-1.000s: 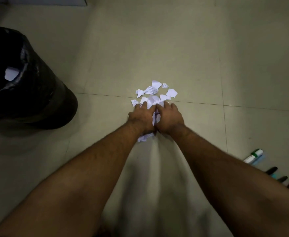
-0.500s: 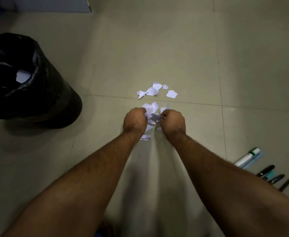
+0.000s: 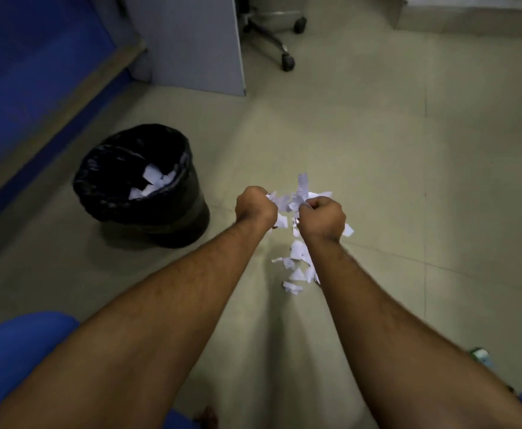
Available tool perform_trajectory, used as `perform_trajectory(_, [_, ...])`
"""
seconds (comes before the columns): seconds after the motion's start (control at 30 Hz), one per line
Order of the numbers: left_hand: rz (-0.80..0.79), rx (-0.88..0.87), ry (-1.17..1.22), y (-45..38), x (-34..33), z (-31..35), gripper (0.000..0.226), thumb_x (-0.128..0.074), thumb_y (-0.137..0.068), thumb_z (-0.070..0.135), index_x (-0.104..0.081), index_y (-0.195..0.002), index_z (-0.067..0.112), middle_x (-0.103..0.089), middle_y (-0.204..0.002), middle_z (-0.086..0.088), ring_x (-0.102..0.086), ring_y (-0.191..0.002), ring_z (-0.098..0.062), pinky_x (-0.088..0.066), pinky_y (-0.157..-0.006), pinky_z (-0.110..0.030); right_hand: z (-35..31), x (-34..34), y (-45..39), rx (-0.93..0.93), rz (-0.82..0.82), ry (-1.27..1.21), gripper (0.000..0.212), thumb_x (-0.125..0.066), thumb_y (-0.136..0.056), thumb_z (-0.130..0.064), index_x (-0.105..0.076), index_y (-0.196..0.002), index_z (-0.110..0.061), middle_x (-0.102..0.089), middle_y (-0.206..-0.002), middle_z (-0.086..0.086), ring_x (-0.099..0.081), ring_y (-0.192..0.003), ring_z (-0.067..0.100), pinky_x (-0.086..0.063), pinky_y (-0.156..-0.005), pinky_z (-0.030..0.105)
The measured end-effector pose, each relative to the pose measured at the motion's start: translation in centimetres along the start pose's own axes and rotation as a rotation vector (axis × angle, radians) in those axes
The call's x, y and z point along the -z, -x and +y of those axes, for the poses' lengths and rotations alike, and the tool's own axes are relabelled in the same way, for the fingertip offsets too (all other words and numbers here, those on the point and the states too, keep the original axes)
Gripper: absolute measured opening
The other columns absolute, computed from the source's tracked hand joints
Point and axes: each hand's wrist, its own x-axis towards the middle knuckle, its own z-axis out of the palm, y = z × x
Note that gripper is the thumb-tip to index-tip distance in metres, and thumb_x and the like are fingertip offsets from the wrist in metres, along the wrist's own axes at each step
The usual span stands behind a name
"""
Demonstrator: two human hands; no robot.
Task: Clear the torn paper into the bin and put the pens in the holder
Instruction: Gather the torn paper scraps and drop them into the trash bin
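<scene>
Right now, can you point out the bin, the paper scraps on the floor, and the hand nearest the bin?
bin (image 3: 173,218): head view, front wall.
paper scraps on the floor (image 3: 296,252): head view, largest scrap.
left hand (image 3: 255,205): head view, back of fist.

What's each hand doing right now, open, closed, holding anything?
Left hand: closed, gripping torn paper.
Right hand: closed, gripping torn paper too.

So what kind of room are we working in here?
Most likely an office: a swivel chair's wheeled base beside a grey desk panel, a tiled floor, and a bin lined with a black bag.
</scene>
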Motion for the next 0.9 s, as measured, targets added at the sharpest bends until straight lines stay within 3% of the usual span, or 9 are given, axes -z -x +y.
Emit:
perform_trajectory(0.2, [0.172, 0.026, 0.144, -4.3, 10.1, 1.6, 0.016, -0.068, -0.082, 0.009, -0.071, -0.097, 0.006, -0.071, -0.099, -0.002, -0.068, -0.090, -0.020, -0.053, -0.076, -0.026, -9.3, -4.3, 1.7, 0.142, -0.071, -0.062, 0.013, -0.062, -0.078, -0.013, -0.073, -0.075, -0.007, -0.072, -0.074, 0.009, -0.065, -0.075, 0.029, -0.038, -0.060, 0.023])
perform_trajectory(0.3, [0.268, 0.061, 0.179, -6.8, 16.3, 0.5, 0.026, -0.070, -0.081, 0.013, -0.071, -0.106, 0.006, -0.072, -0.111, -0.009, -0.069, -0.097, -0.023, -0.053, -0.088, -0.026, -14.2, -8.0, 3.6, 0.265, -0.161, -0.059, 0.013, -0.065, -0.079, -0.020, -0.075, -0.077, -0.011, -0.073, -0.078, 0.007, -0.066, -0.077, 0.028, -0.039, -0.063, 0.022])
perform_trajectory(0.37, [0.333, 0.076, 0.119, -7.5, 19.6, -0.4, 0.029, -0.066, -0.088, 0.014, -0.067, -0.115, 0.004, -0.068, -0.121, -0.012, -0.066, -0.107, -0.026, -0.047, -0.085, -0.022, -16.5, -10.5, 4.9, 0.343, -0.216, 0.017, 0.015, -0.066, -0.081, -0.024, -0.074, -0.080, -0.012, -0.074, -0.083, 0.008, -0.065, -0.081, 0.029, -0.041, -0.064, 0.023])
perform_trajectory(0.47, [0.414, 0.097, 0.049, -8.1, 23.2, -2.9, 0.026, -0.060, -0.089, 0.012, -0.067, -0.113, 0.002, -0.067, -0.121, -0.017, -0.064, -0.109, -0.031, -0.049, -0.086, -0.032, -18.9, -14.1, 7.1, 0.471, -0.308, 0.140, 0.016, -0.064, -0.087, -0.024, -0.075, -0.088, -0.012, -0.073, -0.095, 0.009, -0.065, -0.091, 0.030, -0.048, -0.075, 0.029])
perform_trajectory(0.57, [0.383, 0.110, -0.030, -8.8, 24.5, -5.9, 0.023, -0.061, -0.089, 0.014, -0.069, -0.107, 0.003, -0.069, -0.114, -0.018, -0.065, -0.104, -0.034, -0.048, -0.079, -0.032, -19.8, -17.5, 8.5, 0.559, -0.391, 0.263, 0.019, -0.058, -0.090, -0.017, -0.074, -0.096, -0.010, -0.072, -0.096, 0.011, -0.067, -0.092, 0.029, -0.050, -0.075, 0.029])
perform_trajectory(0.7, [0.295, 0.065, -0.085, -9.6, 23.9, -8.3, 0.033, -0.069, -0.085, 0.023, -0.068, -0.112, 0.005, -0.068, -0.116, -0.015, -0.064, -0.106, -0.033, -0.050, -0.082, -0.033, -18.7, -20.4, 8.5, 0.535, -0.454, 0.322, 0.026, -0.059, -0.089, -0.023, -0.068, -0.108, -0.008, -0.072, -0.098, 0.010, -0.067, -0.092, 0.028, -0.048, -0.070, 0.027])
perform_trajectory(0.9, [0.284, 0.002, -0.104, -9.7, 22.2, -8.5, 0.024, -0.066, -0.086, 0.021, -0.066, -0.107, 0.010, -0.069, -0.110, -0.011, -0.063, -0.103, -0.030, -0.049, -0.081, -0.029, -17.4, -19.8, 8.3, 0.512, -0.459, 0.161, 0.039, -0.062, -0.087, -0.020, -0.064, -0.126, -0.018, -0.068, -0.122, 0.003, -0.063, -0.114, 0.021, -0.047, -0.095, 0.026])
